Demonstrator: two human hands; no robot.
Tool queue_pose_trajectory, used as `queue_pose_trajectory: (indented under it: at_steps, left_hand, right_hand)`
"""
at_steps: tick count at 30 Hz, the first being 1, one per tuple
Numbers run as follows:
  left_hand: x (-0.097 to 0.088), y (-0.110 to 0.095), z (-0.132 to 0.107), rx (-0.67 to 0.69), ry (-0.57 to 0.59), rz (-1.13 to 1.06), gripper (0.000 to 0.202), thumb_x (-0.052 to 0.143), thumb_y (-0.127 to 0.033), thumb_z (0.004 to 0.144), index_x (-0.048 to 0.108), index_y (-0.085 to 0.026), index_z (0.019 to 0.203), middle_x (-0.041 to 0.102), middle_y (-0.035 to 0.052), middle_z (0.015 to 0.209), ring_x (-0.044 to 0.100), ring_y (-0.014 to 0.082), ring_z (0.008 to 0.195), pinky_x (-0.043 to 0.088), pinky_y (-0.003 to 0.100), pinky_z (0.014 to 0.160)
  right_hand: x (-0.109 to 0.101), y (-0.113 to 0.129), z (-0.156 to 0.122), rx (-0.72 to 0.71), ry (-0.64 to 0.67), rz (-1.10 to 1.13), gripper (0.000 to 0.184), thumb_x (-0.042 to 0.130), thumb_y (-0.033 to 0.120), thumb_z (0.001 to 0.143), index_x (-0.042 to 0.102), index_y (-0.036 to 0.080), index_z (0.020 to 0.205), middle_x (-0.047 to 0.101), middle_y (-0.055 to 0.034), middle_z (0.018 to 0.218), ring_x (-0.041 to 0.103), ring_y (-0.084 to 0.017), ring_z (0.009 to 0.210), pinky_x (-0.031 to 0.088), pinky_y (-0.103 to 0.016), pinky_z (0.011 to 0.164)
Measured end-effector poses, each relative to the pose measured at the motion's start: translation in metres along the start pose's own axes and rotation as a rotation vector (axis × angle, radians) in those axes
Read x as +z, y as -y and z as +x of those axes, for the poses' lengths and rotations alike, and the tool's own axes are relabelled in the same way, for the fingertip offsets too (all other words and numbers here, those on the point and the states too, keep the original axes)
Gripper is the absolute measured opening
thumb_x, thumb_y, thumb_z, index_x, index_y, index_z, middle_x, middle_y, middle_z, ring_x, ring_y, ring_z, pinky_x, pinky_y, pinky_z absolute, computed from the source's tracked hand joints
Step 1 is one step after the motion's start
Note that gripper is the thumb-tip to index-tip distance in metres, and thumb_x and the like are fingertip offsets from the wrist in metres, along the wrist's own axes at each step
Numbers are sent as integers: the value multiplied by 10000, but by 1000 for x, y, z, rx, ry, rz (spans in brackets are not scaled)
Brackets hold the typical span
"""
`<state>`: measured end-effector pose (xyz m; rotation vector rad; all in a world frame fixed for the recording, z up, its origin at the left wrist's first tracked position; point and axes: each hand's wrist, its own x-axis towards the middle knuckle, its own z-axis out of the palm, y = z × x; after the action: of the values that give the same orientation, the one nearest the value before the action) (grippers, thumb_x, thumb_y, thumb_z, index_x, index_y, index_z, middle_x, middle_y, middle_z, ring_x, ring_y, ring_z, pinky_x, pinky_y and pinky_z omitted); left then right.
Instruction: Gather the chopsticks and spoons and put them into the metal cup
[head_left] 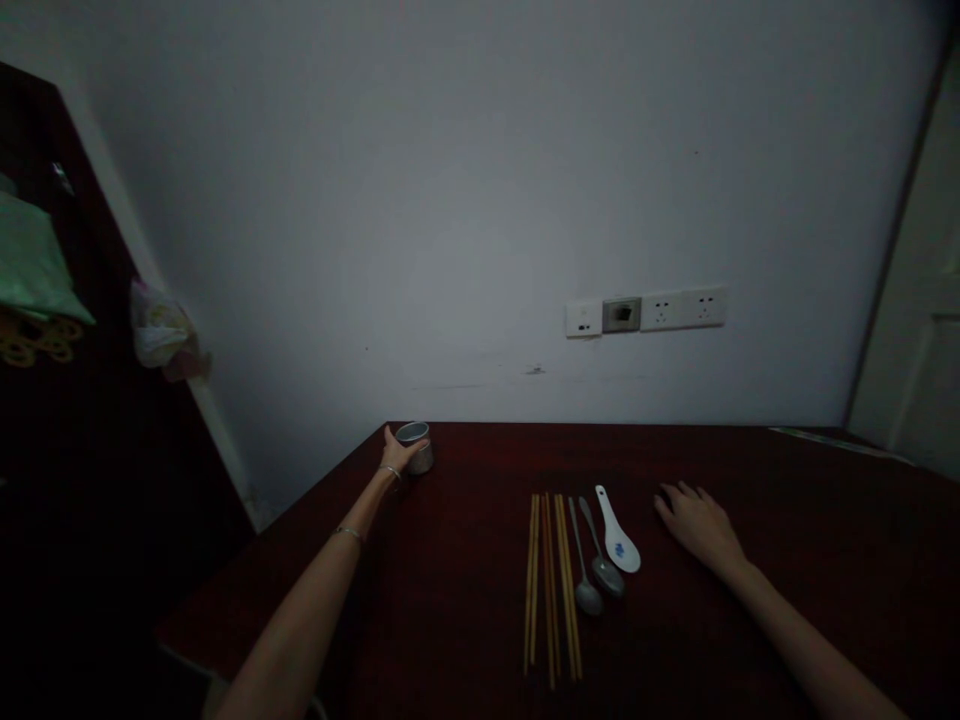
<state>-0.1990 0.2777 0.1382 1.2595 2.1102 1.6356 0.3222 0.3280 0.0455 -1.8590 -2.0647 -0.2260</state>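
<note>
At the far left of the table, my left hand point(400, 453) is wrapped round a grey metal cup point(421, 459), thumb on the near side; the cup stands upright. My right hand point(699, 522) lies palm down on the table at the right, fingers a little spread, holding nothing. Just left of it is a white soup spoon point(619, 545) with a blue mark in its bowl. Beside that lie two metal spoons, one larger point(607, 574) and one smaller point(588, 596). Further left, several wooden chopsticks point(553, 590) lie side by side, handles pointing away from me.
The dark red table point(465, 560) meets a pale wall point(465, 250) with sockets and a switch point(622, 315). A dark door point(90, 450) with a green cloth point(34, 255) is at left, near a hanging plastic bag point(161, 325). A flat strip point(832, 442) lies at the back right.
</note>
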Motion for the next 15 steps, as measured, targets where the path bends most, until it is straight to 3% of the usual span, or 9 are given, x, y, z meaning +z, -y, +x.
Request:
queue_pose_trajectory:
  at_steps: [5,15]
  left_hand:
    - [8,3,0,-2,-36,-2,1152,757,-434,489,53,-102,1339,354,241,1299,378,296,1194,330,377,957]
    - [13,-10,-1,17,-118,93,1012,753,-413,505,205,-115,1301,436,209,1242,427,300,1154,358,389,936]
  right_hand:
    - [-4,2,-1,0,1,3,445,312,352,839,543,130,1148,501,-165,1217,415,-315,1156,337,-431,909]
    - [-6,4,-1,-5,-1,-9,429,330,337,835,545,117,1135,510,-174,1199,424,-312,1141,339,-423,894]
